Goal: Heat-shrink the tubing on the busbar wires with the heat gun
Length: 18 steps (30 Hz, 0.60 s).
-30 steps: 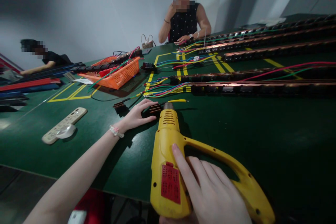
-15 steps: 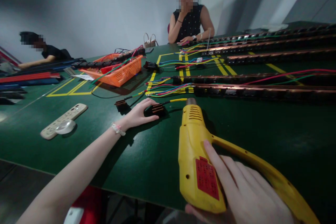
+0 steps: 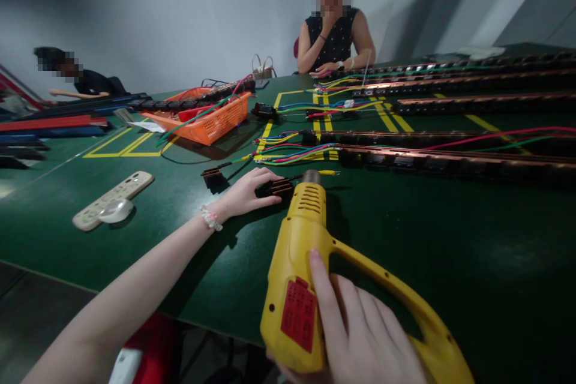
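My right hand (image 3: 355, 324) is wrapped round the body of a yellow heat gun (image 3: 297, 234), whose metal nozzle (image 3: 311, 177) points away from me across the table. Between thumb and fingers, my left hand (image 3: 252, 191) grips a small black block with copper strips (image 3: 281, 186). From this block a wire with a yellow sleeve (image 3: 329, 173) runs right, and the nozzle partly covers it. Left of that hand lies a second black block with copper strips (image 3: 215, 179), with a green-and-yellow wire (image 3: 239, 160).
Long black bars with copper edges (image 3: 450, 159) and coloured wires lie along the right. An orange basket (image 3: 220, 123) holds more parts at the back left. A beige remote control (image 3: 112, 201) and a tape roll (image 3: 116, 210) lie at left. Two people sit beyond.
The heat gun has moved left in my right hand, its nozzle shifting from the sleeve's right end towards the block. My left hand keeps its grip on the block.
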Each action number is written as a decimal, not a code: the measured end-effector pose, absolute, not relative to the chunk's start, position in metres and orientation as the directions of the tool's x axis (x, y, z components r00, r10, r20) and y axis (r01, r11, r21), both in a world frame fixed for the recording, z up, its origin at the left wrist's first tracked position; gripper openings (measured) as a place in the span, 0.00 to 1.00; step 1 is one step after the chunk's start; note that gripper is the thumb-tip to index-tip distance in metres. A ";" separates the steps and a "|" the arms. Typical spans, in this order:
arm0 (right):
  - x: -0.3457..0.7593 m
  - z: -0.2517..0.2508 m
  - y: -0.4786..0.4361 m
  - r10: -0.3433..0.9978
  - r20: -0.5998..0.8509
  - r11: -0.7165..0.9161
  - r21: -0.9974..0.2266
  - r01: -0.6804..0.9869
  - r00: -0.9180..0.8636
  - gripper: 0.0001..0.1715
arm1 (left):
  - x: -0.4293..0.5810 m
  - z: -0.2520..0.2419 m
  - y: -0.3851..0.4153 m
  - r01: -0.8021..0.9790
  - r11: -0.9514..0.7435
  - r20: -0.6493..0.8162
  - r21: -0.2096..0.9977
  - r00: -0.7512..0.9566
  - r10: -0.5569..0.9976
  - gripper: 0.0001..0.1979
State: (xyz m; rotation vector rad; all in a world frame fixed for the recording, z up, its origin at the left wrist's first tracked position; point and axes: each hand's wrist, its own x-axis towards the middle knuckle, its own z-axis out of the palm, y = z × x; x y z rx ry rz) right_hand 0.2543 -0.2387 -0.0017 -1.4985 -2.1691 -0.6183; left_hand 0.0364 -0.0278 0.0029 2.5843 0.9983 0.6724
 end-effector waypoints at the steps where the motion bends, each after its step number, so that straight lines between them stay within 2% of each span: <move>1: 0.250 -0.002 -0.240 0.753 0.573 0.315 0.119 0.941 -0.325 0.34 | 0.036 0.003 -0.028 0.552 -0.719 0.313 0.422 0.656 0.687 0.23; 8: 0.241 -0.004 -0.244 0.730 0.581 0.349 0.135 0.928 -0.359 0.30 | 0.034 0.005 -0.028 0.559 -0.709 0.285 0.429 0.661 0.694 0.23; 15: 0.244 -0.004 -0.239 0.716 0.595 0.366 0.124 0.922 -0.364 0.32 | 0.030 0.006 -0.026 0.538 -0.711 0.281 0.453 0.670 0.687 0.24; 18: 0.252 -0.005 -0.235 0.668 0.622 0.404 0.159 0.901 -0.409 0.32 | 0.030 0.007 -0.027 0.528 -0.712 0.282 0.462 0.674 0.683 0.23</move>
